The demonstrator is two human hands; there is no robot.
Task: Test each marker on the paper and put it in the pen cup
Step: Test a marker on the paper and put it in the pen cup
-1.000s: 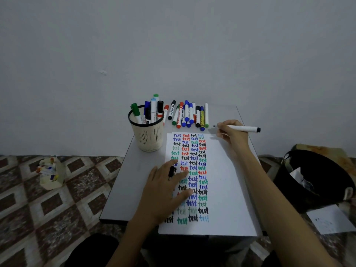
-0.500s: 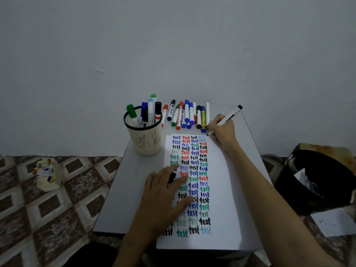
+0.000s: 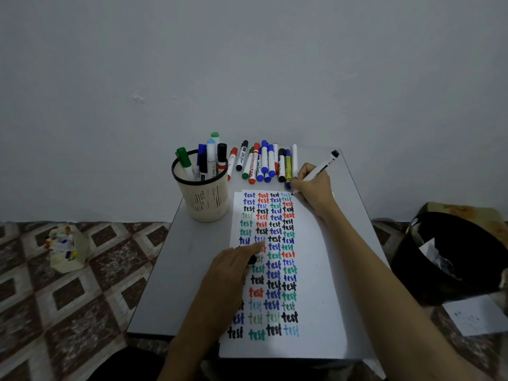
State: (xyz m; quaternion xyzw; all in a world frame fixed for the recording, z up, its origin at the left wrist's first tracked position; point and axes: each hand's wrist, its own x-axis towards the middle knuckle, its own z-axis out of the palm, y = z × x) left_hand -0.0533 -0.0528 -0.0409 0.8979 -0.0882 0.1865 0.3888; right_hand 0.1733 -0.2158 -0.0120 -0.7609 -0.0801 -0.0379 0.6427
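A white paper [image 3: 316,270] covered in columns of coloured "test" words lies on the small grey table [image 3: 181,270]. My right hand [image 3: 313,188] grips a white marker [image 3: 321,167] with a black end, its tip down at the paper's top right, beside the last column. My left hand [image 3: 233,270] presses on the paper's left side and holds a black marker cap [image 3: 252,260] between its fingers. A cream pen cup [image 3: 203,199] with a black rim stands at the back left, holding several markers. A row of several markers [image 3: 264,163] lies along the table's far edge.
A black bin [image 3: 450,257] with paper scraps stands on the floor at the right, next to a loose white sheet [image 3: 475,314]. A small cream box [image 3: 66,248] with coloured bits sits on the patterned tile floor at the left. A plain wall rises behind the table.
My right hand swung the uncapped marker from level beside the paper down to writing pose, tip now at the paper's top right. My left hand stayed on the paper with the cap.
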